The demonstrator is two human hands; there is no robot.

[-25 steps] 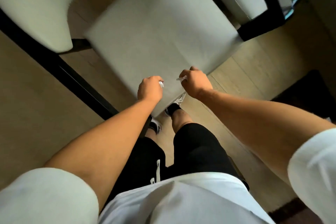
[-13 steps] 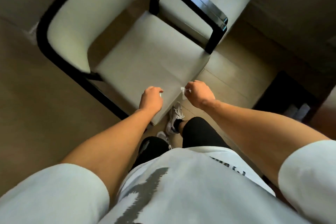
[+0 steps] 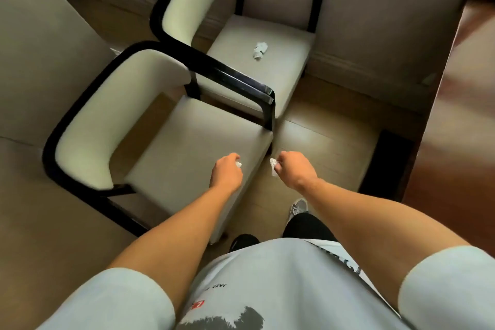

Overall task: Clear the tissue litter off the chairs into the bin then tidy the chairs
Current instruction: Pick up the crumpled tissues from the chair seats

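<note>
My left hand (image 3: 226,173) is curled round a small white tissue scrap (image 3: 238,164) above the front of the near chair's seat (image 3: 187,153). My right hand (image 3: 293,169) grips another white tissue scrap (image 3: 273,166) just off that seat's front right corner, over the floor. Both chairs are cream with black frames. A crumpled white tissue (image 3: 260,50) lies in the middle of the far chair's seat (image 3: 284,43). No bin is in view.
The two chairs stand side by side, their black arms (image 3: 241,80) touching. A reddish-brown wooden table (image 3: 460,120) fills the right side, with a dark leg (image 3: 388,161) close to my right hand. A wall with skirting runs behind the far chair.
The view has pulled back and up, so the far chair and its tissue now show fully. Both hands have kept their tissue scraps and drifted slightly apart, the right one now off the seat.
</note>
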